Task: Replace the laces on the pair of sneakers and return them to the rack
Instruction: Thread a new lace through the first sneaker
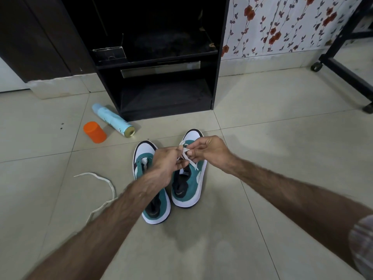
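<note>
Both hands work a white lace over the right-hand sneaker, near the frame's centre.

The left hand (168,158) and right hand (210,151) meet above the tongue of the right-hand sneaker (188,170), fingers of each pinched on the lace (186,156); the lace ends lie between the two sets of fingertips, directly over the eyelets, so both hands are about equally near. The shoe's long axis runs from lower centre up toward the black rack (161,77), toe pointing at it. The left-hand sneaker (149,178) stands just beside it, parallel, seemingly unlaced. Count: two sneakers, two laces, the loose lace (105,190) lying at lower left; one spray can (113,120) and one orange cap (94,131) lie at left of centre.
</note>
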